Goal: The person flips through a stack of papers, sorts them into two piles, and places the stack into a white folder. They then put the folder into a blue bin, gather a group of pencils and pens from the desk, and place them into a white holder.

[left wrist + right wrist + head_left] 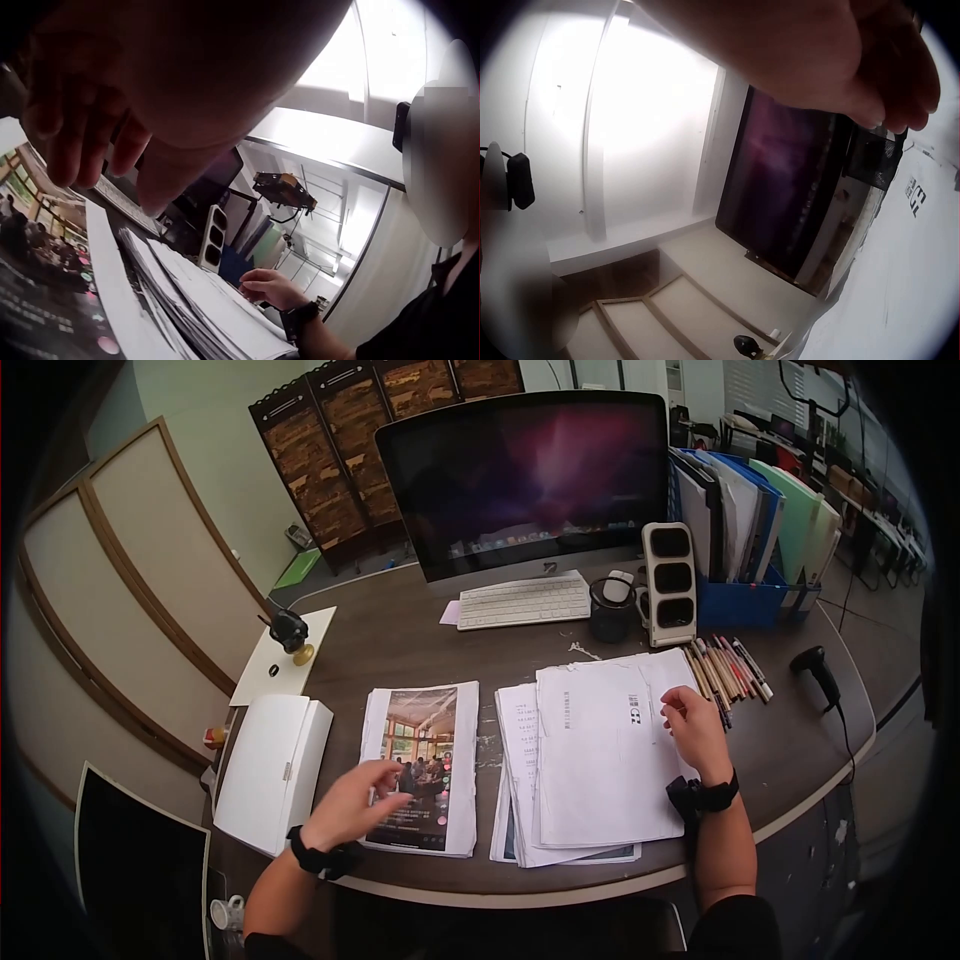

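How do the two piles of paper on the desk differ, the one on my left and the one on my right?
The left pile has a dark page with a colour photo on top, while the right pile is topped by mostly white paper. The left pile looks fairly squared up; the right pile is wider, with sheets sticking out unevenly. Both lie near the desk's front edge.

Hand [810, 56]: reaches in from top, fingers bent, tips bunched.
Screen [780, 172]: dark, purple glow, slanted in view.
Paper [892, 255]: right side, white, black print.
Panels [690, 311]: pale, wood-framed, low in view.
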`<state>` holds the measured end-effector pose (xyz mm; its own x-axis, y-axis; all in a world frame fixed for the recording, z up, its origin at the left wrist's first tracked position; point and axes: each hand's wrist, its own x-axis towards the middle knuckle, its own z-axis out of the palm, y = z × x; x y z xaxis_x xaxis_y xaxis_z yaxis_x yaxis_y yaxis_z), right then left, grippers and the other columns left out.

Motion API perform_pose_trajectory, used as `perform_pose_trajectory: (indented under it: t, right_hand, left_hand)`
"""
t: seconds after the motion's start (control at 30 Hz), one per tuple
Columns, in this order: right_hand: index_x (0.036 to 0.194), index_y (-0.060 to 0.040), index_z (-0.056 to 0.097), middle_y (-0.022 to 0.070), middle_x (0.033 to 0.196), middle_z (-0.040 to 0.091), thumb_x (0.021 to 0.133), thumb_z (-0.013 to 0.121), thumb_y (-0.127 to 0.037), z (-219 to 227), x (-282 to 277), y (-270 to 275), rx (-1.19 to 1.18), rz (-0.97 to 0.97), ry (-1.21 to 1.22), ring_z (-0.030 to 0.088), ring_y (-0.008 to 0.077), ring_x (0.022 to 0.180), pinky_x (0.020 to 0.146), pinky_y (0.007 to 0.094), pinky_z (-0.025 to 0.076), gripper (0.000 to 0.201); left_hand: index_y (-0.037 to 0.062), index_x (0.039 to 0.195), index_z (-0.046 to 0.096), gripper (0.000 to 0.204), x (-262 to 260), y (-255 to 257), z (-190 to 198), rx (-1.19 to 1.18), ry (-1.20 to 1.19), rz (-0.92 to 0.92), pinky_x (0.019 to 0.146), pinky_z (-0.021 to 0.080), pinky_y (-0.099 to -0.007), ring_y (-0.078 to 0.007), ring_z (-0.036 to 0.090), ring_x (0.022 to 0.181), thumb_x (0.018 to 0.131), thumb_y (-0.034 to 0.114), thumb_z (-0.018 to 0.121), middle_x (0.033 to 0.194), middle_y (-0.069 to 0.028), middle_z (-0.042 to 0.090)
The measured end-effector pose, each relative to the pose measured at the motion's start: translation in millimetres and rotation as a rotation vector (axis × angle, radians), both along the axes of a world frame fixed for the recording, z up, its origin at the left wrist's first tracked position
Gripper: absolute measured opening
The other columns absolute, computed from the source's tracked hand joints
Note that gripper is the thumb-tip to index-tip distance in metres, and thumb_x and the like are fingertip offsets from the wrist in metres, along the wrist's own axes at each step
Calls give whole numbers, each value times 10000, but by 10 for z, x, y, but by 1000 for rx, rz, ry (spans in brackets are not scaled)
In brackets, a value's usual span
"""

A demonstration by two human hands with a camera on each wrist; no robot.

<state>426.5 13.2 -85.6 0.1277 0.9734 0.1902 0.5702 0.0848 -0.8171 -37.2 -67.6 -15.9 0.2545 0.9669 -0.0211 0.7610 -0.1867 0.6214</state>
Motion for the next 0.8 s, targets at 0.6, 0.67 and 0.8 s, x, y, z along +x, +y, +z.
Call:
perform_pose_trajectory:
  t: [0.6,0.67,0.8]
  right_hand:
    - [1149,90,598,119,872,677,883,623,-95,-296,167,164,-243,114,242,663,158,698,620,275,545,324]
    - [1221,99,554,117,829,672,861,666,-129,-298,143,169,-281,136,256,656,169,684,579,273,517,441]
    - [1344,96,452,110,828,665,830,716,-168,-153,23,98,-364,145,285,632,151,645,555,268,496,635]
  left_hand:
    - [16,1318,499,613,1368,448,-904,204,216,-543,1051,398,-435,-391,441,1245,841,333,718,1361,-222,468]
    - [25,1320,501,619,1372,449,-910,233,241,-536,1046,403,-438,-383,443,1244,834,339,722,1359,-215,471]
    - [28,1325,501,623,1360,444,-940,229,215,-524,1044,400,-441,-378,448,1235,840,354,717,1353,-206,479]
